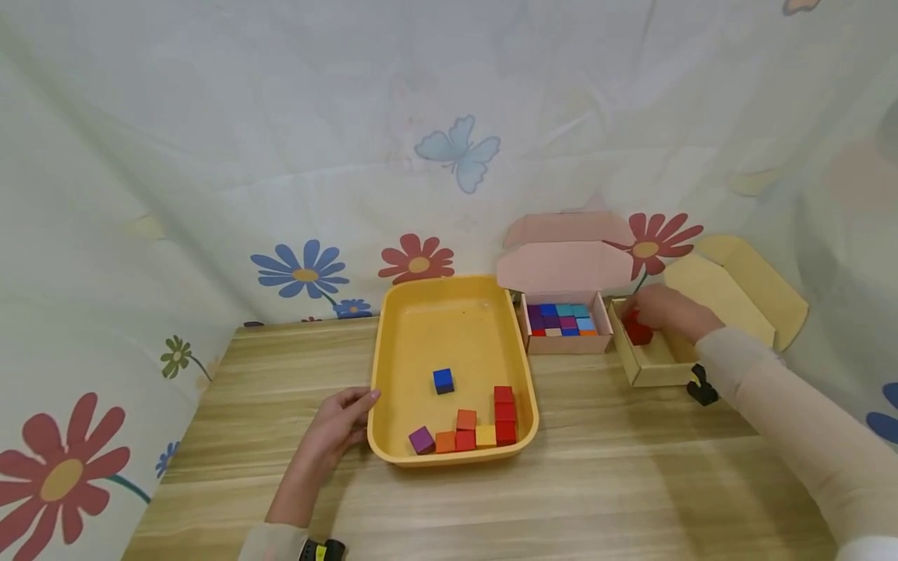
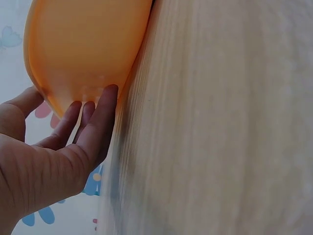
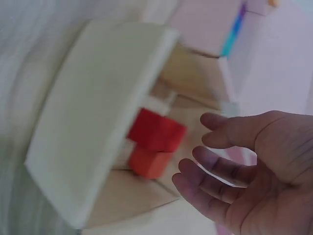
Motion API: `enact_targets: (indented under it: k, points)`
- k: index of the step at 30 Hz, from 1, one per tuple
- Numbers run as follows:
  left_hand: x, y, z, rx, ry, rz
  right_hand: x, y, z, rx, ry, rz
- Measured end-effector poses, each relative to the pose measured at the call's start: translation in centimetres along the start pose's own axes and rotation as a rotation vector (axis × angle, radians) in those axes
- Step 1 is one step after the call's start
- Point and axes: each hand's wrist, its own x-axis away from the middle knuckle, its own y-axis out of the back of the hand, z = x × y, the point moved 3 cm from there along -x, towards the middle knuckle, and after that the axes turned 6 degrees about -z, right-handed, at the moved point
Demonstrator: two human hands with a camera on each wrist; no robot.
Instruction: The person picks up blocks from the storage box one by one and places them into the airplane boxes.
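Note:
At the left side of the yellow tray [image 1: 449, 292], my left hand [image 1: 337, 425] holds the rim, thumb at the top edge and fingertips against the outer wall, as the left wrist view shows. Inside the tray lie a blue cube [image 1: 443, 381], a purple cube [image 1: 422, 440], a yellow cube [image 1: 486, 436] and several red and orange cubes [image 1: 466, 420]. My right hand [image 3: 244, 166] reaches into the cream cardboard box [image 1: 652, 375], its fingers apart and nothing between them. Just beyond the fingertips, a red cube [image 3: 156, 129] and an orange-red cube [image 3: 149, 161] sit in that box.
A pink cardboard box [image 1: 568, 344] with its lid raised stands between tray and cream box, filled with several coloured cubes [image 1: 561, 319]. The cream box's open lid [image 1: 722, 292] leans back. Behind the wooden table [image 1: 596, 483] hangs a flowered cloth [image 1: 316, 156].

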Motion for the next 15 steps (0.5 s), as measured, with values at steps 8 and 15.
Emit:
enact_targets:
  k: [8, 15]
  points:
    - [0.0, 0.2, 0.0, -0.002, 0.023, -0.022, -0.2, 1.4, 5.5, 0.025, 0.049, -0.052]
    - [-0.2, 0.2, 0.1, 0.002, 0.028, -0.008, -1.0, 1.1, 10.8, 0.036, 0.195, -0.129]
